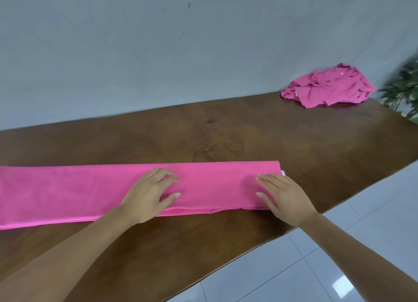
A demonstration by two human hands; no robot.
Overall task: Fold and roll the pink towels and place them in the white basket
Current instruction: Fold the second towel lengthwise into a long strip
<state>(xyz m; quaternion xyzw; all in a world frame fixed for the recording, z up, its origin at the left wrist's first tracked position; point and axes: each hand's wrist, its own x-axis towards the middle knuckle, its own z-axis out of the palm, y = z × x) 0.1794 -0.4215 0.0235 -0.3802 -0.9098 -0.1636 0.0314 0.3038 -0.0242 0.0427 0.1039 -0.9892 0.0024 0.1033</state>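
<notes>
now: long folded bright-pink cloth towel (67, 195) at 6 o'clock on brown wooden surface (226, 132) | your left hand (151, 195), right hand (282, 197): grip wide, resting on it | roll tight from 3 o'clock end, edges aligned

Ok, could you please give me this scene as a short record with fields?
towel: folded into a long flat strip on the table, not yet rolled
left hand: rests on the strip, fingers slightly bent
right hand: rests on the strip near its right end
pile: crumpled pink cloth at the table's far right, by the wall
table: dark wood
plant: past the table's right end
basket: not in view
</notes>
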